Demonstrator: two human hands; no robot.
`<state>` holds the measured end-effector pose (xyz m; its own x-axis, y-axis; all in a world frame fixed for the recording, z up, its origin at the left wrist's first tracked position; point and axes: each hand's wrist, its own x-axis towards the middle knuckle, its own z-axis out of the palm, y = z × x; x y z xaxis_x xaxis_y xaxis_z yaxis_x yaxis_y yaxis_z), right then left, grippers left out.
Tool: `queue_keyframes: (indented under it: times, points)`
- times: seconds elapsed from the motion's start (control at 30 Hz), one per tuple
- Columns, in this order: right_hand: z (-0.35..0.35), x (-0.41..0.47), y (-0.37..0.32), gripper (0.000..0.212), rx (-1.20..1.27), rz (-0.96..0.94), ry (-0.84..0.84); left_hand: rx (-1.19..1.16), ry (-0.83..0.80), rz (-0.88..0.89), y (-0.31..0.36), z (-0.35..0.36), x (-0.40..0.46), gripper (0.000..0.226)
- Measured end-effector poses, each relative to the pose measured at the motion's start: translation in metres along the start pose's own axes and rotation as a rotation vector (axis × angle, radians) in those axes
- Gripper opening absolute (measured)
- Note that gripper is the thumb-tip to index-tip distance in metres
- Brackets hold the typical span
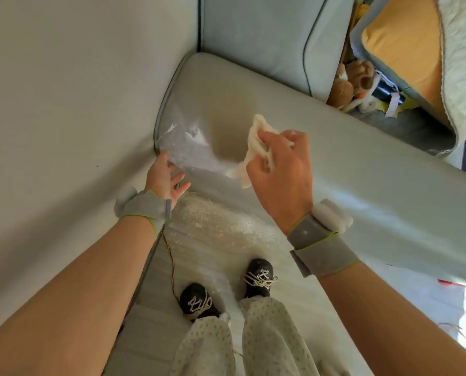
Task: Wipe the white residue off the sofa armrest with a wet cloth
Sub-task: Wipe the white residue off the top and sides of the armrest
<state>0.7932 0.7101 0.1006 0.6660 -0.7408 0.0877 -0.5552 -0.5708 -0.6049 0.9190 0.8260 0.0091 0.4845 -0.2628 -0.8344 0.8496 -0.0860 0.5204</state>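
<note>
Pale grey-blue upholstery fills the head view: the sofa armrest (253, 85), edged in dark piping, runs from upper centre down to the right. I log white residue (184, 137) smeared across its rounded near-left corner, streaky and flaked. More white powder (215, 226) lies scattered on the floor below, just ahead of two dark laced shoes (226, 289).

Right hand (280, 169): fingers curled and clamped on a crumpled white cloth (253, 147), held over the armrest just right of the residue; whether the cloth touches the fabric I cannot tell.

Left hand (164, 177): fingers spread and relaxed, holding nothing, at the armrest's left edge beside the smear.

Grey straps wrap both wrists. Soft toys (353, 80) sit wedged past the armrest, upper right.
</note>
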Motion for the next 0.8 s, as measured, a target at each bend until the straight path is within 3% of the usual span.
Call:
queue_keyframes:
  times: [0.2,0.33,0.43,0.63,0.8]
  points:
    - [0.043,0.045,-0.008,0.045,-0.287,-0.44,-0.104,-0.108,0.022,0.017,-0.002,-0.002,0.0,0.041]
    - [0.048,0.048,0.016,0.062,-0.544,-0.647,-0.248,-0.154,0.089,0.035,0.004,-0.008,0.004,0.038]
    - [0.043,0.059,0.018,0.059,-0.578,-0.671,-0.305,-0.167,0.098,0.035,0.008,-0.007,0.008,0.049]
    - [0.044,0.107,-0.013,0.05,-0.262,-0.579,-0.355,-0.214,0.135,0.075,0.003,0.006,0.008,0.045]
    - [0.071,0.15,-0.042,0.046,-0.382,-0.562,-0.4,-0.265,0.231,0.134,0.0,0.007,0.013,0.039]
